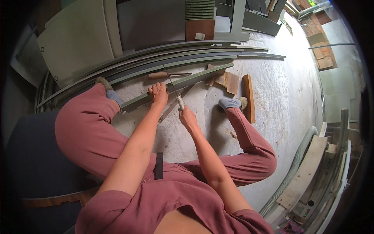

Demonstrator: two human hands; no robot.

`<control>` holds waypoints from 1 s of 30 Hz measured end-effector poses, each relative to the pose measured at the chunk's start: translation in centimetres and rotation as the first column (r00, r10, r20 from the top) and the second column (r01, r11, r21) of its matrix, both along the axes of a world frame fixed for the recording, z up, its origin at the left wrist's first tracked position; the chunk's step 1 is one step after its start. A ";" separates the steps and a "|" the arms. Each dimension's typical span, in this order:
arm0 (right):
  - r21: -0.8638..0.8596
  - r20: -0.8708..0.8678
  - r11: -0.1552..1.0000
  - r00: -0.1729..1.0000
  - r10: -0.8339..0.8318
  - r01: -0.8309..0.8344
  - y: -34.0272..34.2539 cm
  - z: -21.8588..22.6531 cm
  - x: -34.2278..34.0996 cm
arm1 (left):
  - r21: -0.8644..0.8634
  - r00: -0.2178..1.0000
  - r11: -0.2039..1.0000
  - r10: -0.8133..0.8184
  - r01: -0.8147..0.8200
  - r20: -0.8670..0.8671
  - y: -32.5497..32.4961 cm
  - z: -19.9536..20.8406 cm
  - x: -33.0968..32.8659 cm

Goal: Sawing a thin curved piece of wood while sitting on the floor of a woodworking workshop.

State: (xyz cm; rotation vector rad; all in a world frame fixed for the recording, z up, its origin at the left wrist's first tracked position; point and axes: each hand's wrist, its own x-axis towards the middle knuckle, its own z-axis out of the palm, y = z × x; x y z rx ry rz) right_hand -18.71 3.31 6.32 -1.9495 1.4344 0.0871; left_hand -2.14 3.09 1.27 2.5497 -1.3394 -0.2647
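A long green bar (pixel 200 77) lies slantwise on the floor in front of me. My left hand (pixel 158 93) is closed over the bar, its fingers bent across the top. In my right hand (pixel 188 117) I grip the pale handle of a thin-bladed hand saw (pixel 180 102). The saw's blade crosses the bar just right of my left hand; how deep it has cut, I cannot tell. Behind the bar lies a wooden-handled tool (pixel 157 75) with a narrow metal shaft. A flat metal strip (pixel 168 112) passes under or behind the bar, between my hands.
Several long strips (pixel 257 55) lie along the back. Broken wood pieces (pixel 230 82) and a brown wooden block (pixel 248 99) lie to the right, the block beside my right foot. Panels (pixel 78 43) lean at the back left. A ribbed hose (pixel 290 175) curves at the lower right.
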 end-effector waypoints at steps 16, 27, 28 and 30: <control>0.024 0.014 0.999 0.999 -0.033 0.032 1.7 -1.1 -1.8 | 0.004 1.000 1.000 0.010 -0.010 0.000 -0.2 0.3 0.1; 0.039 0.003 0.999 0.999 -0.036 0.035 3.3 -0.3 -2.8 | -0.066 0.999 0.998 0.010 -0.007 0.051 0.2 -0.7 -0.1; 0.056 -0.008 0.997 0.998 -0.056 0.056 3.6 -0.2 -3.2 | -0.050 0.999 0.999 0.003 -0.001 0.042 0.0 -0.2 -0.1; 0.058 0.000 0.997 0.999 -0.051 0.051 3.5 -0.2 -2.8 | -0.037 0.999 0.999 -0.003 0.004 0.032 -0.1 0.5 0.0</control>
